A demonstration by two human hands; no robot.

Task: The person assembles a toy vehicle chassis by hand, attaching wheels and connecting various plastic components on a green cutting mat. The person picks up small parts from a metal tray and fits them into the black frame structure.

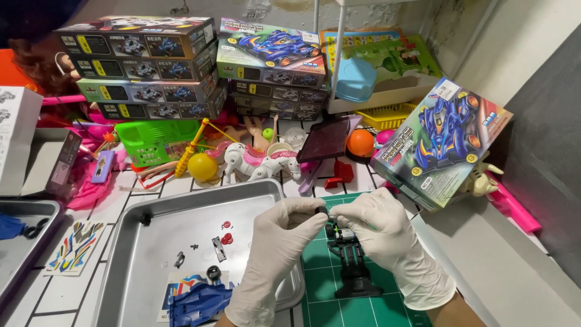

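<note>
My left hand [275,251] and my right hand [387,239], both in white gloves, meet over the green cutting mat [327,303]. Their fingertips pinch a small black part [321,211] between them. Just below the fingers sits a black toy car chassis [351,263] on the mat, partly hidden by my right hand. A metal tray [145,254] on the left holds small red [226,237] and dark parts and a blue car body shell [200,301] on a printed sheet.
Stacked toy car boxes [145,66] line the back. One box [439,142] leans at the right. Toys crowd the middle: yellow ball [203,166], white toy horse [257,160], orange ball [361,143]. A sticker sheet [75,245] lies left of the tray.
</note>
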